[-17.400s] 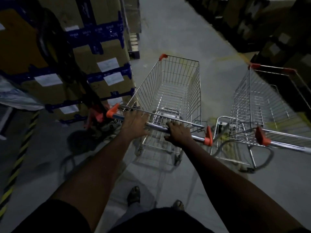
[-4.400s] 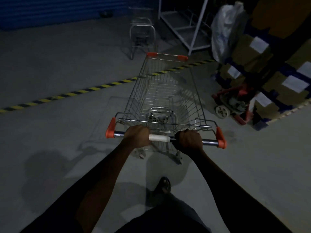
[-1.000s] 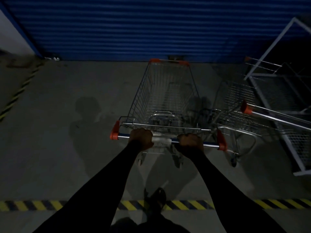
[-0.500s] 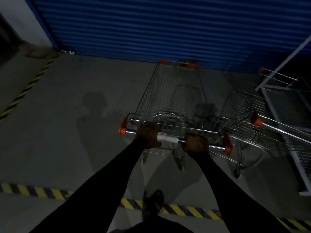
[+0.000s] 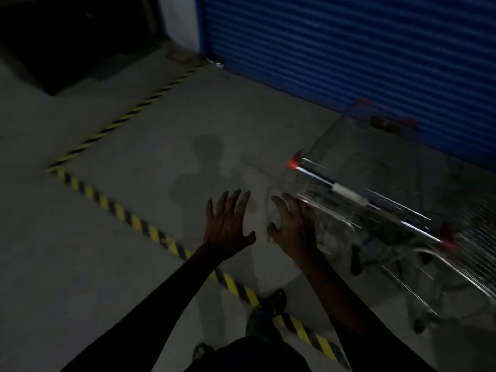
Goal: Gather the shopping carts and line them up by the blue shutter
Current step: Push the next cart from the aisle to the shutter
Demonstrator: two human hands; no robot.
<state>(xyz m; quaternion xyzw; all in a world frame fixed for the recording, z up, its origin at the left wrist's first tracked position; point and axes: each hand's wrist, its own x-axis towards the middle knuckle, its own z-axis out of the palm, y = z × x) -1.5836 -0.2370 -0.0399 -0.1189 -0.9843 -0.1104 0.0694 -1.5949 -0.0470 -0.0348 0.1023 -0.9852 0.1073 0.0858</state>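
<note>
Fingers of left hand are seen spread wide & straight, palm down, w/ nothing held. Those of right hand are likewise splayed, slightly bent at the tips, nothing gripped. Both hands are held out side by side in the air, thumbs toward each other, over the grey concrete floor.

A silver wire shopping cart is parked at the right side of the floor. Its front end is set close to the foot of the blue ribbed roller shutter, though contact can't be judged, as the basket is blurred. Its handle bar, blue w/ a white label & orange end caps, is turned toward the person. It is seen just beyond the right hand, not touched by it.

Part of a second wire cart is glimpsed at the right edge, just beside the 1st.

A yellow-black hazard stripe is laid across the floor, w/ a corner at the left, marking off the area in front of the shutter. The person's shadow is cast on the floor ahead of the hands. A sandalled foot is placed on the stripe.
</note>
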